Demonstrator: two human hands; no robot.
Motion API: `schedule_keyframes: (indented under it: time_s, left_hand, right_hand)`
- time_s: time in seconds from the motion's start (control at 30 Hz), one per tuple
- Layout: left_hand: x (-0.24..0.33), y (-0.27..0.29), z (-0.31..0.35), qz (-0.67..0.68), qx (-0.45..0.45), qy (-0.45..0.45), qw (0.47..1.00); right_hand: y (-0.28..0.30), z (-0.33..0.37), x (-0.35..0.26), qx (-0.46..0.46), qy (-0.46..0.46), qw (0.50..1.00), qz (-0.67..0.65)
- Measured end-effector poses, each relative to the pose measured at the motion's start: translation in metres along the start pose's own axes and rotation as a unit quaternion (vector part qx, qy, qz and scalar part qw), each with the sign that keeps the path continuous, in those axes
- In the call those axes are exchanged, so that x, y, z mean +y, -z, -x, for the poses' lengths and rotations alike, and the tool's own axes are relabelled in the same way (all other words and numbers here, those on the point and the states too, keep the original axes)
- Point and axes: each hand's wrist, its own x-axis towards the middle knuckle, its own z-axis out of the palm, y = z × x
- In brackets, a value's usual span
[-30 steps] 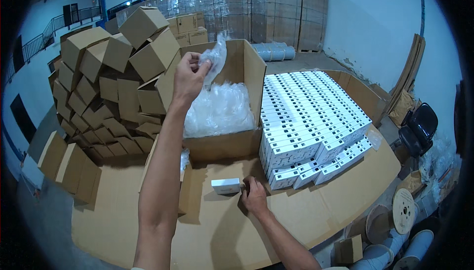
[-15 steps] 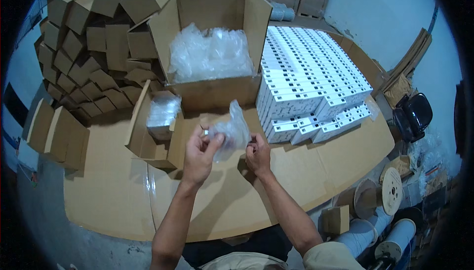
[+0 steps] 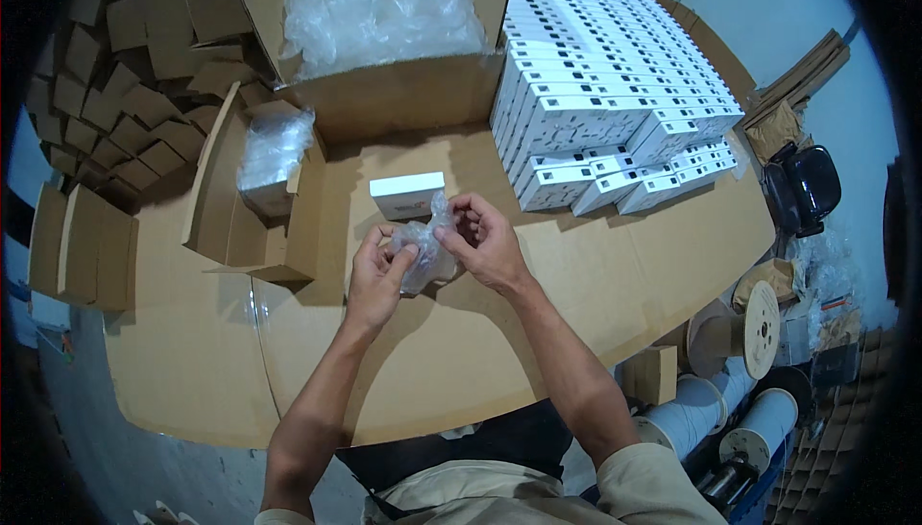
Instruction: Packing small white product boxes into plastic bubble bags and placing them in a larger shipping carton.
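Between my two hands is a crumpled clear plastic bag (image 3: 421, 266), low over the cardboard-covered table. My left hand (image 3: 376, 277) pinches it at the left with thumb and fingers. At its upper right edge, my right hand (image 3: 488, 244) grips the film between thumb and forefinger. Just beyond the bag a small flat white box (image 3: 405, 194) rests on the table, its lower right part hidden by the film. To the left, an open narrow carton (image 3: 216, 194) holds several plastic-wrapped packs (image 3: 274, 155).
A large open carton (image 3: 403, 93) full of loose clear bags (image 3: 384, 16) stands at the back. Stacked white boxes (image 3: 576, 112) fill the right rear. Brown cartons (image 3: 158, 35) pile up at far left. Wire spools (image 3: 764, 331) and a black chair (image 3: 802, 189) are off the table's right side.
The view has shifted, so the table's things sit higher in it. My right hand has risen to the bag's upper edge, and the bag is more bunched. The small white box now shows.
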Motion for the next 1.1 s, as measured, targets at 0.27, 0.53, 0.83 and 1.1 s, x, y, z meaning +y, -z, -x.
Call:
schedule_keyframes:
  time_s: [0.27, 0.53, 0.83, 1.1]
  left_hand:
    - [-0.002, 0.001, -0.005, -0.100, 0.022, -0.059, 0.993]
    - [-0.001, 0.005, -0.003, -0.169, 0.133, -0.100, 0.971]
    - [0.003, 0.009, -0.001, -0.211, 0.169, -0.108, 0.957]
    - [0.002, 0.015, -0.004, -0.200, 0.166, -0.145, 0.955]
  right_hand:
    - [0.003, -0.004, 0.007, -0.080, -0.010, 0.997, 0.013]
    - [0.007, -0.005, -0.014, -0.069, -0.080, 0.983, -0.147]
    - [0.019, -0.001, -0.014, -0.103, -0.128, 0.983, -0.083]
    - [0.021, -0.005, -0.002, -0.074, -0.095, 0.979, -0.162]
